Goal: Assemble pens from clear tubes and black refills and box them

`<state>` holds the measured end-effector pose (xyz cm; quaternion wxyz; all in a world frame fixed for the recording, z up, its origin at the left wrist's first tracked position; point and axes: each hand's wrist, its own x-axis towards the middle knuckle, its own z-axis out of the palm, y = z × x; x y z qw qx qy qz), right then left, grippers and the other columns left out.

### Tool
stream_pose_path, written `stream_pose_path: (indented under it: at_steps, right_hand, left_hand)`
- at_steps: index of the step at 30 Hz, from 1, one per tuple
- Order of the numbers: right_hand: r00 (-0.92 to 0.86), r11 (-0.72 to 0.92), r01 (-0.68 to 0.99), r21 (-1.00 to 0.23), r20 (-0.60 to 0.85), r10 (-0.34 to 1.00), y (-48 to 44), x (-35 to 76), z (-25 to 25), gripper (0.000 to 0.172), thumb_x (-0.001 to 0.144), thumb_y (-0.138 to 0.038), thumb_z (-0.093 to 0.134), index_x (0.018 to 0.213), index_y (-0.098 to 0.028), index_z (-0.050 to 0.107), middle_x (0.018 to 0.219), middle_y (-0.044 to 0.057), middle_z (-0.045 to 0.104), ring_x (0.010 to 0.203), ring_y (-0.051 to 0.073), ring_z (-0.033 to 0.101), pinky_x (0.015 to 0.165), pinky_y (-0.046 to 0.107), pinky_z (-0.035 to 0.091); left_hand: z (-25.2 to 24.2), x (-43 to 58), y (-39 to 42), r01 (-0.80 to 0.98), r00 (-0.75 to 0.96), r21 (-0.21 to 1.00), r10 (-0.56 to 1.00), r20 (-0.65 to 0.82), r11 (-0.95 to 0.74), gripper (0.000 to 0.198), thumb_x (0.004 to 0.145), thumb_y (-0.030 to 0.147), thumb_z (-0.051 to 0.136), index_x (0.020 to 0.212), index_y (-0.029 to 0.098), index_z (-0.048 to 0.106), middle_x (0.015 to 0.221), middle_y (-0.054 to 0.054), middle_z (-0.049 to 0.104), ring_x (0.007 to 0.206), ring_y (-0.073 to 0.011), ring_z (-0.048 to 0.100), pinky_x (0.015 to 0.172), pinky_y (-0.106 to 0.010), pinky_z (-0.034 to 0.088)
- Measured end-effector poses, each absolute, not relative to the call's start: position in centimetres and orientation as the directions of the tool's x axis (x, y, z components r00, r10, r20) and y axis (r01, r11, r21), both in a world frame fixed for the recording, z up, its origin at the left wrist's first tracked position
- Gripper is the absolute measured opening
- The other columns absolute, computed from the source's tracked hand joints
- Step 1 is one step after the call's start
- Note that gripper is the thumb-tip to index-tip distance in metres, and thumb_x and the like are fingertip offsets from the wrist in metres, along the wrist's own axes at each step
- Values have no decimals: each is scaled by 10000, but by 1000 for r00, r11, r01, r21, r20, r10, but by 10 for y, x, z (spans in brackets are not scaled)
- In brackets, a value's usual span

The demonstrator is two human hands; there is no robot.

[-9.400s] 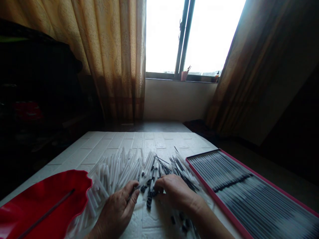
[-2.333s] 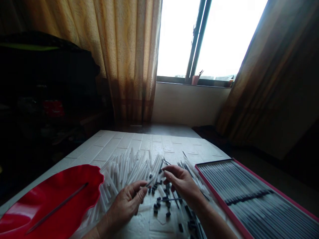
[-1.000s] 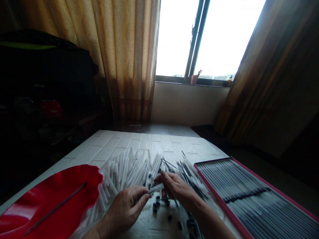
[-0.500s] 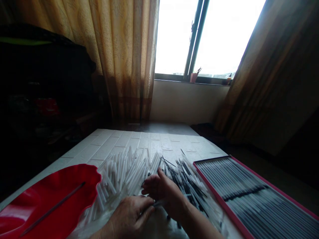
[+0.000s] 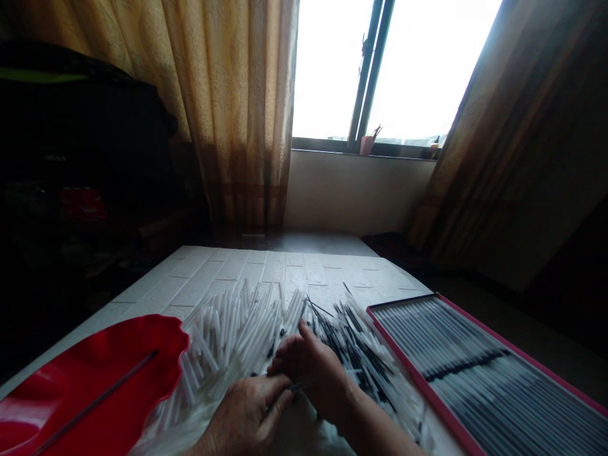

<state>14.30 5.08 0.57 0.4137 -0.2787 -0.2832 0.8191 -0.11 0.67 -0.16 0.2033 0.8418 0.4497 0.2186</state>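
My left hand (image 5: 249, 408) is closed, with thumb and forefinger pinching a thin, pale, pen-like tube (image 5: 300, 384). The tube's far end points into the palm of my right hand (image 5: 316, 373), which is turned inward with thumb raised and fingers slightly bent. Whether the right fingers touch the tube is hard to see. Beyond my hands lies a heap of translucent white tubes (image 5: 232, 326). Dark thin rods (image 5: 354, 335), mixed with pale ones, are heaped beside and behind my right hand.
A red wavy-edged dish (image 5: 118, 354) at left holds one thin dark stick (image 5: 99, 399). On the right, a pink-edged tray (image 5: 456, 411) contains rows of pen-like sticks (image 5: 470, 354). The white brick-patterned table (image 5: 304, 269) stretches toward the window.
My hands keep nearly the same pose, with the tube still between them. The whole view has shifted slightly.
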Motion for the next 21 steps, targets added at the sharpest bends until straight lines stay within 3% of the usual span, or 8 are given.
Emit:
stream_pose_path:
  at_steps: [6, 9, 11, 14, 17, 19, 21]
  right_hand:
    - [-566, -505, -486, -714, -183, 804, 50, 156, 23, 610, 737, -722, 585, 727, -123, 698, 713, 63, 699, 700, 183, 656, 725, 301, 441]
    - [-478, -413, -468, -782, -169, 862, 53, 163, 28, 596, 702, -719, 620, 777, -133, 694, 808, 68, 705, 754, 188, 647, 675, 279, 436]
    - [-375, -335, -391, -857, -184, 909, 55, 166, 27, 595, 689, -726, 621, 784, -140, 667, 775, 52, 685, 671, 155, 612, 570, 238, 397]
    - [-288, -254, -175, -951, -197, 937, 55, 166, 23, 582, 727, -754, 539, 737, -173, 572, 566, -24, 561, 432, 88, 420, 430, 206, 244]
    - [-271, 60, 140, -988, 20, 962, 52, 167, 22, 583, 824, -743, 366, 627, -204, 472, 473, -44, 433, 415, 96, 345, 448, 236, 221]
    - [-287, 324, 386, -864, 221, 932, 51, 169, 24, 587, 890, -670, 284, 548, -207, 402, 477, -31, 389, 458, 108, 366, 496, 258, 232]
    - [-335, 434, 522, -734, 292, 896, 50, 171, 25, 569, 928, -592, 250, 517, -207, 330, 482, -35, 333, 464, 104, 343, 512, 268, 219]
  left_hand:
    - [7, -3, 7, 623, 509, 594, 840, 185, -509, 287, 942, 289, 392, 813, 213, 637, 771, -48, 728, 707, -202, 687, 587, -236, 406]
    - [14, -6, 9, 593, 460, 661, 867, 191, -460, 291, 945, 310, 375, 867, 214, 639, 779, -25, 712, 715, -184, 674, 617, -222, 417]
    - [18, -9, 10, 590, 402, 701, 898, 177, -402, 320, 944, 344, 368, 810, 206, 624, 698, -2, 665, 658, -171, 644, 587, -215, 405]
    - [22, -12, 11, 590, 340, 729, 926, 165, -347, 347, 939, 379, 357, 759, 205, 597, 643, 21, 609, 630, -163, 614, 573, -208, 401]
    - [22, -12, 11, 610, 314, 716, 933, 173, -339, 319, 938, 360, 357, 788, 207, 594, 684, 20, 631, 669, -165, 634, 611, -210, 412]
    - [21, -12, 11, 640, 312, 686, 933, 180, -346, 300, 940, 340, 360, 794, 212, 589, 696, 20, 645, 680, -165, 648, 617, -212, 409]
    - [19, -12, 11, 661, 323, 659, 928, 184, -360, 293, 943, 329, 358, 791, 216, 582, 687, 23, 646, 671, -163, 653, 612, -213, 403]
